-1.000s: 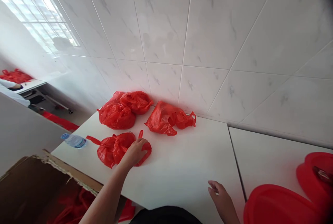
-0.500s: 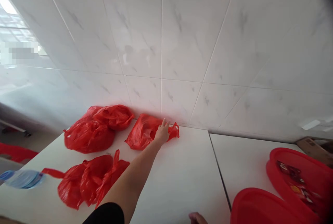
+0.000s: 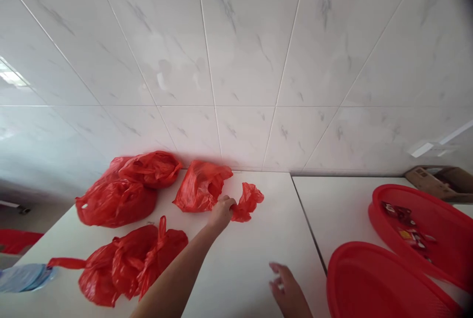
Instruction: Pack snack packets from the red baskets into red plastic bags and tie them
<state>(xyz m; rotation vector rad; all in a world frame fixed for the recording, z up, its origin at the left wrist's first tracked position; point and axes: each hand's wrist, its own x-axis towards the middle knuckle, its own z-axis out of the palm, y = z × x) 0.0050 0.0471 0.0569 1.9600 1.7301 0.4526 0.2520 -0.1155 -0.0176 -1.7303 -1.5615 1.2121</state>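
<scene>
My left hand point(image 3: 220, 211) is stretched out over the white table point(image 3: 251, 259) and closed on a crumpled red plastic bag point(image 3: 207, 191) that lies near the tiled wall. Its handle end bunches out to the right of my fingers. My right hand point(image 3: 286, 288) hovers low over the table near the front edge, fingers loosely apart and holding nothing. Two filled red bags point(image 3: 121, 192) sit against the wall to the left. Another tied red bag point(image 3: 129, 261) lies beside my left forearm.
Two red plastic basins stand at the right, the near one point(image 3: 380, 283) and a far one point(image 3: 421, 231) with small wrapped items inside. A water bottle point(image 3: 22, 277) lies at the left table edge. A brown tray point(image 3: 439, 180) sits far right. A seam splits the two tabletops.
My left hand left the near bag, reached to the bag by the wall, and has now closed on it and pulled it a little toward me. The view swung right.
</scene>
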